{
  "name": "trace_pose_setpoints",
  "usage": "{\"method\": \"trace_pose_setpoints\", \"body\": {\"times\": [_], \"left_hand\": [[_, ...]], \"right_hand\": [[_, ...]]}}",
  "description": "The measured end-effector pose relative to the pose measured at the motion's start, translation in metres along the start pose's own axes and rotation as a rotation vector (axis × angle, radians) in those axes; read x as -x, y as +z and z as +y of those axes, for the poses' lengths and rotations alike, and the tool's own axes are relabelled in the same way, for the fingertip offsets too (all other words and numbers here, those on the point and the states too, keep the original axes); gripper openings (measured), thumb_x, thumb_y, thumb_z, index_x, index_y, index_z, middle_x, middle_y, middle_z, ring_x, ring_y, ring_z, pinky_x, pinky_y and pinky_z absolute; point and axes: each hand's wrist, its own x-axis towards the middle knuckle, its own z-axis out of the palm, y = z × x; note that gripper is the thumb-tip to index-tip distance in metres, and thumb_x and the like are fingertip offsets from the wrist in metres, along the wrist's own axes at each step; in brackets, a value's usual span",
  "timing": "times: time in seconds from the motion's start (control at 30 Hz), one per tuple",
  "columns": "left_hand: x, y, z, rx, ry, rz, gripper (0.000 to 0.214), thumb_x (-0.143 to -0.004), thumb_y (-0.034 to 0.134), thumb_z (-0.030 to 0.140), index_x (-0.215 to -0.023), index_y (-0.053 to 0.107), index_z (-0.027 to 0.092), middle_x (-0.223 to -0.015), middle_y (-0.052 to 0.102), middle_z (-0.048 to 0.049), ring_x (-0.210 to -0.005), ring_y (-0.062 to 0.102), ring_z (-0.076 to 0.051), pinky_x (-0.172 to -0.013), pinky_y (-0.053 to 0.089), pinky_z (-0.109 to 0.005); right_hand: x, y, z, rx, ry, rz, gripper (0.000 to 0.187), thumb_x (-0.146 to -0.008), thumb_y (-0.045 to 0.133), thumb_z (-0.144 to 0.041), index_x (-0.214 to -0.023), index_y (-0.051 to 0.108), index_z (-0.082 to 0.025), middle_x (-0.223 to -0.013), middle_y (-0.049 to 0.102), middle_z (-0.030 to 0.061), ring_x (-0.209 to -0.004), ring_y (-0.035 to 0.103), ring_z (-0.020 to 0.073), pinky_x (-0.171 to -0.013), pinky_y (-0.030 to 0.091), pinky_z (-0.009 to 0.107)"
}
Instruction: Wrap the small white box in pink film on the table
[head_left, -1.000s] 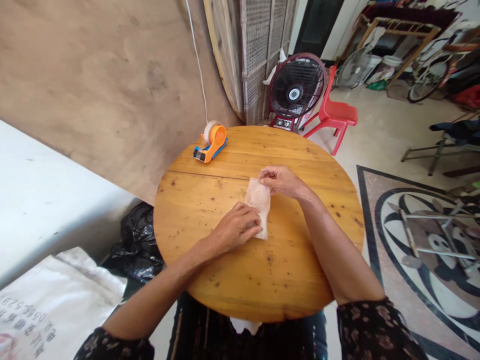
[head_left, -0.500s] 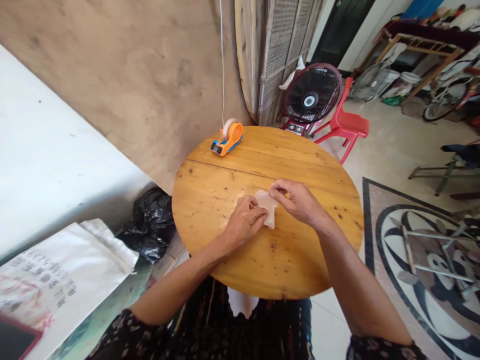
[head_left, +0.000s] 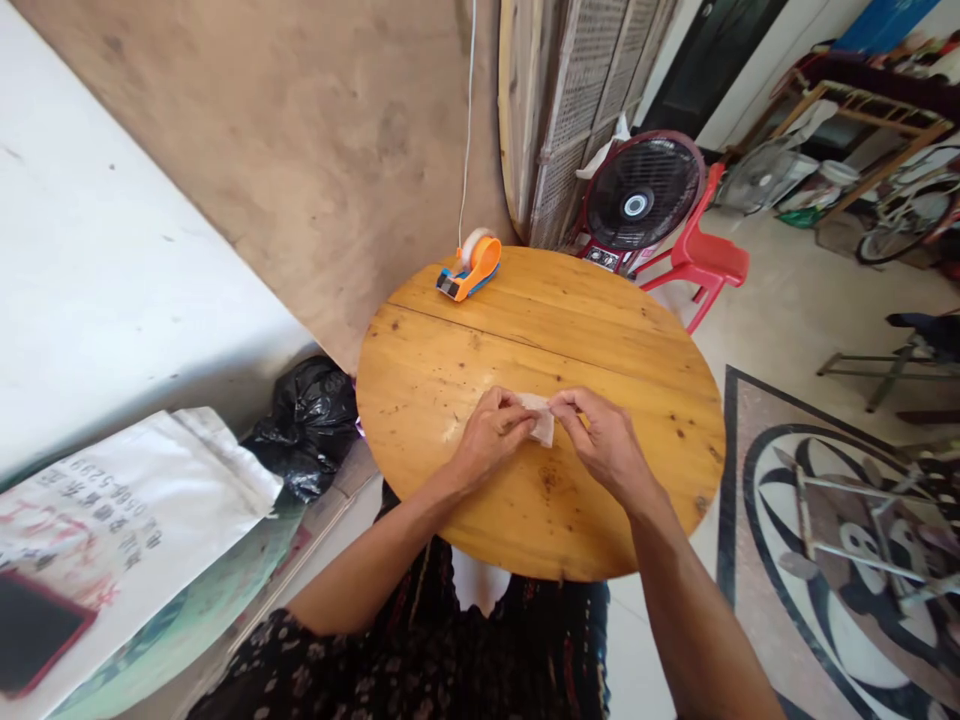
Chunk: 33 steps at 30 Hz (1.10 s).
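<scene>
A small, thin, whitish sheet, tissue-like point(head_left: 543, 430), is between my two hands over the round wooden table point(head_left: 465, 350). My left hand point(head_left: 495, 430) pinches its left side, thumb and fingers closed on it. At the sheet's upper right corner, my right hand point(head_left: 594, 430) has its thumb and fingertips pinched together on the edge. Part of the sheet is hidden behind the left fingers. Toward the table's far left edge stands an orange and blue tape dispenser point(head_left: 472, 268) with a roll of clear tape in it.
Behind the table are a fan point(head_left: 637, 200) and a red plastic chair point(head_left: 705, 255). On the left lie a black plastic bag point(head_left: 307, 425) and a white printed sack point(head_left: 165, 500). A metal-framed stool point(head_left: 862, 500) stands on the patterned floor at the right.
My right hand has come down slightly at the sheet's right corner, and less of the sheet shows now. The left hand keeps its pinch. The whole view has shifted a little.
</scene>
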Motion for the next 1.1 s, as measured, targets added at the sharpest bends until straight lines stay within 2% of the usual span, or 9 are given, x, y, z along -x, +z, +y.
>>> {"method": "trace_pose_setpoints", "body": {"times": [0.17,0.27,0.5,0.63,0.73,0.87,1.0,1.1], "left_hand": [[0.000,0.003,-0.003,0.026,0.007,0.055,0.014,-0.084,0.059,0.017,-0.073,0.067,0.016,-0.086,0.051,-0.0029,-0.086,0.053,-0.014,-0.078,0.047,-0.028],[0.000,0.003,-0.003,0.029,0.002,0.056,0.014,-0.083,0.057,0.013,-0.070,0.064,0.015,-0.088,0.053,-0.0033,-0.087,0.053,-0.014,-0.078,0.046,-0.027],[0.003,0.005,-0.005,0.097,-0.052,0.082,0.008,-0.079,0.058,0.012,-0.086,0.058,0.016,-0.089,0.056,-0.0027,-0.085,0.054,-0.014,-0.077,0.048,-0.028],[0.005,0.007,-0.007,0.137,-0.070,0.116,0.038,-0.080,0.061,0.018,-0.116,0.052,0.018,-0.107,0.055,-0.0072,-0.097,0.056,-0.017,-0.085,0.051,-0.033],[0.005,0.005,-0.009,0.064,0.014,0.074,0.044,-0.084,0.057,0.017,-0.127,0.051,0.022,-0.126,0.046,-0.0107,-0.111,0.052,-0.020,-0.096,0.048,-0.040],[0.004,-0.002,-0.012,0.021,0.109,0.003,0.032,-0.085,0.051,0.010,-0.112,0.065,0.020,-0.138,0.039,-0.0112,-0.122,0.048,-0.022,-0.105,0.042,-0.044],[0.005,-0.012,-0.013,-0.009,0.181,-0.110,0.041,-0.076,0.051,0.004,-0.112,0.065,0.019,-0.140,0.043,-0.0109,-0.132,0.041,-0.023,-0.110,0.039,-0.044],[0.006,-0.017,-0.013,-0.081,0.205,-0.171,0.048,-0.073,0.053,0.005,-0.118,0.061,0.019,-0.146,0.039,-0.0114,-0.136,0.037,-0.025,-0.111,0.036,-0.046]], "right_hand": [[0.019,0.017,0.000,0.122,-0.050,0.118,0.015,-0.093,0.048,-0.024,-0.090,0.062,-0.021,-0.090,0.070,0.0044,-0.081,0.062,0.0187,-0.077,0.041,0.030],[0.026,0.027,0.002,0.149,-0.116,0.171,0.014,-0.093,0.048,-0.021,-0.090,0.062,-0.020,-0.090,0.071,0.0050,-0.081,0.063,0.0188,-0.078,0.041,0.032],[0.037,0.041,0.003,0.206,-0.188,0.273,0.015,-0.093,0.049,-0.017,-0.089,0.063,-0.020,-0.095,0.073,0.0061,-0.087,0.065,0.0194,-0.081,0.041,0.033],[0.039,0.044,-0.001,0.274,-0.199,0.255,0.015,-0.092,0.048,-0.015,-0.091,0.062,-0.020,-0.097,0.073,0.0061,-0.087,0.065,0.0201,-0.081,0.040,0.034],[0.042,0.047,-0.003,0.300,-0.182,0.249,0.015,-0.092,0.048,-0.015,-0.094,0.062,-0.021,-0.099,0.073,0.0062,-0.088,0.064,0.0202,-0.082,0.039,0.034],[0.051,0.054,-0.003,0.283,-0.150,0.247,0.017,-0.090,0.052,-0.017,-0.102,0.062,-0.022,-0.108,0.071,0.0064,-0.097,0.062,0.0214,-0.085,0.039,0.036],[0.059,0.058,-0.001,0.268,-0.149,0.241,0.029,-0.088,0.049,-0.013,-0.113,0.061,-0.022,-0.118,0.067,0.0081,-0.107,0.060,0.0227,-0.090,0.039,0.038],[0.062,0.059,-0.002,0.262,-0.161,0.236,0.035,-0.087,0.048,-0.011,-0.118,0.060,-0.023,-0.121,0.066,0.0082,-0.113,0.059,0.0225,-0.095,0.039,0.040]]}}
